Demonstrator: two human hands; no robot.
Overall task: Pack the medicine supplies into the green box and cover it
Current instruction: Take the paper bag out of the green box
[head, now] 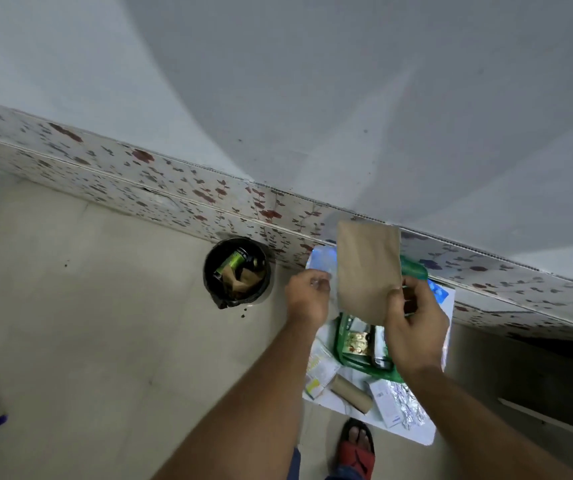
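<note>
Fingers (397, 293) of right hand (413, 327) pinched shut on lower right edge of brown paper packet (368, 268), held upright above green box (342, 344). Left hand (307, 296) level with it on the other side, fingertips curled around something clear or bluish and blurred; cannot tell what, nor how tight the grip.

Progress, judged: partway. Green box just below right hand, open, already holding a gold blister strip (358, 341) and a silvery item beside it. Green lid (415, 268) beyond the fingers, partly hidden behind packet, not on box yet. Left to pack, nearer than the hands on white sheet (416, 433): cardboard tube (351, 393), crinkled foil strip (408, 405), white carton (384, 403), printed leaflets (319, 368). Then cover.

Materials: packet flat, matte kraft paper, rectangular, slightly bowed. Box and lid glossy green plastic. Foil wrinkled, reflective. Tube plain rolled card.

Black round bin (238, 271) well left of left hand, lined, with green can and brown scraps inside. Red sandal (358, 452) below the sheet. Floral tile skirting beyond everything.
</note>
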